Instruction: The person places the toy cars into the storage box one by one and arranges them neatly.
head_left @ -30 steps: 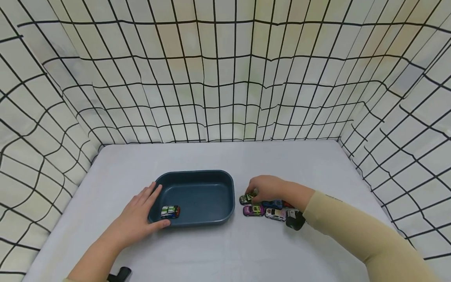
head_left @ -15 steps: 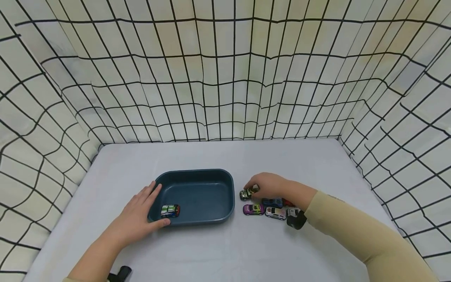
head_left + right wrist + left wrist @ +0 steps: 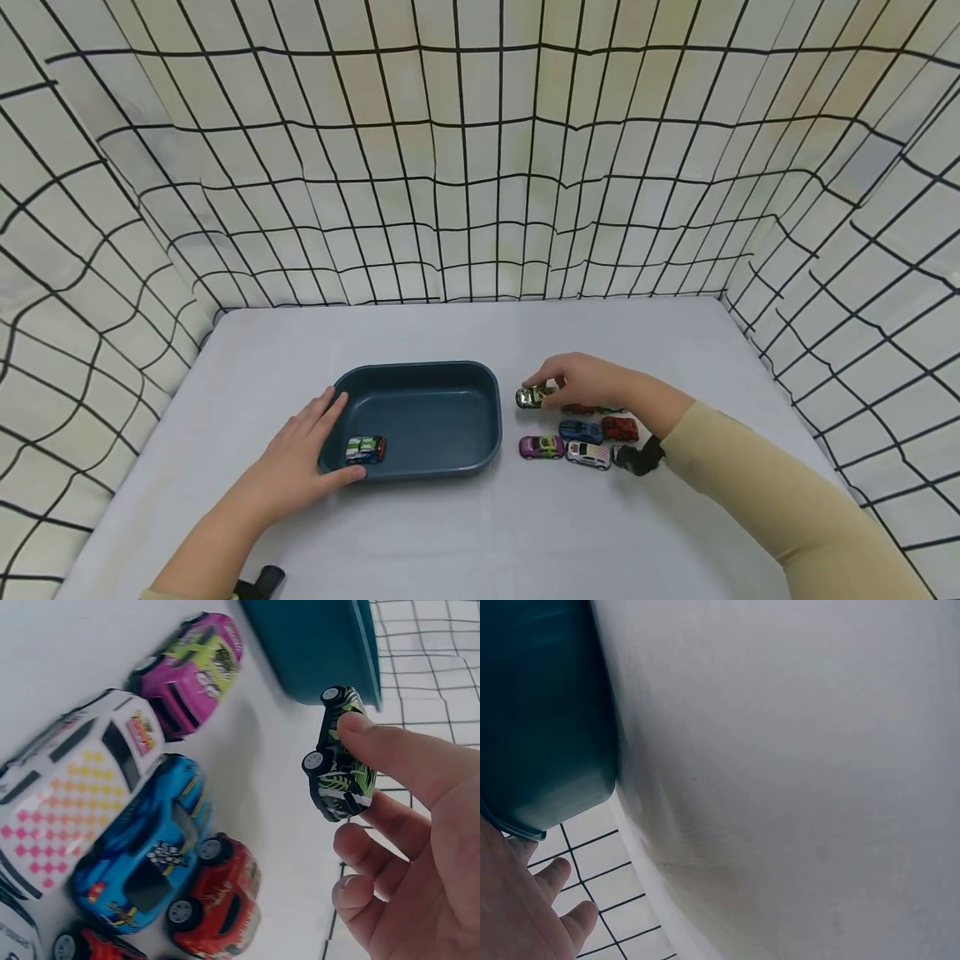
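Observation:
My right hand (image 3: 588, 381) pinches a small green-and-black toy car (image 3: 341, 769) between thumb and fingers. In the right wrist view this car looks raised off the white cloth, to the right of the blue tray. My left hand (image 3: 296, 454) rests on the tray's left end, fingers spread along the rim and thumb at the front edge. The blue tray (image 3: 435, 425) holds one toy car (image 3: 365, 450) in white, green and blue, at its front left. The left wrist view shows only the tray's outer wall (image 3: 547, 712) and some fingertips.
Right of the tray stand a purple car (image 3: 542, 447), a white car with pink-yellow checks (image 3: 75, 787), a blue car (image 3: 581, 431) and a red car (image 3: 620, 429). Further cars are partly hidden by the right arm. Black netting (image 3: 480, 167) stands behind the table.
My right hand has moved back, away from me, with the green-and-black car. Red cars once covered by the hand and arm now show. My left hand stays on the tray.

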Available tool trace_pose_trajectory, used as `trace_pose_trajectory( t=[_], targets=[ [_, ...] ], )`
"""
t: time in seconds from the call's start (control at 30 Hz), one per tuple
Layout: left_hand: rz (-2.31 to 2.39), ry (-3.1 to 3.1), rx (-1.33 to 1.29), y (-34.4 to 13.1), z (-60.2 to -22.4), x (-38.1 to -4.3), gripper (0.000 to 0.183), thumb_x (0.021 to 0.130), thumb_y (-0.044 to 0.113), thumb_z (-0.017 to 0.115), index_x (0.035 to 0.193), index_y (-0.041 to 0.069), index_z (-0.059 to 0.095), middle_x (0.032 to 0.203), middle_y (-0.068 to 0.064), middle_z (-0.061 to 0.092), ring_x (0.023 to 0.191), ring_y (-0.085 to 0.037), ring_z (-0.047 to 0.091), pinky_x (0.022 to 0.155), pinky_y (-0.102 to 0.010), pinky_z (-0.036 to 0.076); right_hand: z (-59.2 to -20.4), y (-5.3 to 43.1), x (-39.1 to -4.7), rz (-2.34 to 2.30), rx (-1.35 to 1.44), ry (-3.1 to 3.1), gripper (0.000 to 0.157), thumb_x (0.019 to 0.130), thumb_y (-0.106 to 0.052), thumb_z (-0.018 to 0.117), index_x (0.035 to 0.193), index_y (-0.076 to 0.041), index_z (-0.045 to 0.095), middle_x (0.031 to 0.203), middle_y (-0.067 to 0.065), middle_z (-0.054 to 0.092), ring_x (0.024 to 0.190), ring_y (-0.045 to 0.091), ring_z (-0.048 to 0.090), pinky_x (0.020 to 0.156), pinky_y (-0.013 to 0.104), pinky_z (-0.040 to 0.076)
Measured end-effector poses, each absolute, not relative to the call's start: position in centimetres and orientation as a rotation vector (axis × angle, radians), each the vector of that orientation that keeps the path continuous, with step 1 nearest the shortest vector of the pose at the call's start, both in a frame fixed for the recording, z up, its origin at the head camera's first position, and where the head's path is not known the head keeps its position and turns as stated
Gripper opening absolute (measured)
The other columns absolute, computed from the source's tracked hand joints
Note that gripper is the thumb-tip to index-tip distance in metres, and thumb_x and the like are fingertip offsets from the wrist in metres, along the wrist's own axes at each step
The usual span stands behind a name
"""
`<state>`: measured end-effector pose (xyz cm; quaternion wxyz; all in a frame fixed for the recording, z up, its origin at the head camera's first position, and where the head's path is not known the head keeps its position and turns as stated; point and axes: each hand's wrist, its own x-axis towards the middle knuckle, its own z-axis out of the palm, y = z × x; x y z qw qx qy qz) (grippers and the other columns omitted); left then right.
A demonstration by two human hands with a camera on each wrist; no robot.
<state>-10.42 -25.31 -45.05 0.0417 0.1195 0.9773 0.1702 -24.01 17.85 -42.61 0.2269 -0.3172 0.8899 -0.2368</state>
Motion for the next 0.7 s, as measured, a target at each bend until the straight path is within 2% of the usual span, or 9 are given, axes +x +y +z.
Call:
trace_pose_trajectory(
  t=[0.27,0.4,0.57,0.7],
  targets=[
    [0.529,3.000,0.362,-25.4,-45.2,-10.3,0.115,0.077,0.077,0.062,0.160,0.012,0.015,0.164,-0.019,0.011,0.146,-0.046,0.016,0.115,-0.066,0.016,-41.2,18.1,-24.3,-0.744,-0.856,2.452,0.040,0.090,-0.025,0.074,0.130,-0.025,0.068,0.115,-0.007,0.064,0.088,0.017,0.054,0.071,0.033,0.048],
    [0.521,3.003,0.356,-25.3,-45.1,-10.3,0.115,0.077,0.077,0.062,0.160,0.012,0.016,0.164,-0.020,0.011,0.146,-0.047,0.017,0.115,-0.065,0.016,-40.6,17.9,-24.5,-0.807,-0.796,2.450,0.041,0.089,-0.027,0.075,0.130,-0.025,0.068,0.118,-0.006,0.065,0.095,0.018,0.055,0.077,0.035,0.049],
    [0.523,3.001,0.351,-25.4,-45.1,-10.2,0.115,0.077,0.077,0.063,0.160,0.012,0.017,0.164,-0.021,0.010,0.146,-0.048,0.017,0.115,-0.065,0.016,-40.1,16.6,-24.8,-0.852,-0.757,2.435,0.040,0.088,-0.030,0.076,0.127,-0.031,0.069,0.120,-0.008,0.065,0.102,0.018,0.057,0.082,0.037,0.050],
    [0.508,3.000,0.348,-25.5,-45.2,-10.3,0.115,0.077,0.078,0.062,0.160,0.012,0.017,0.164,-0.020,0.010,0.146,-0.047,0.016,0.116,-0.065,0.016,-39.8,14.9,-24.8,-0.864,-0.739,2.412,0.040,0.087,-0.030,0.077,0.126,-0.034,0.069,0.116,-0.009,0.064,0.098,0.018,0.058,0.079,0.036,0.051]
  ],
)
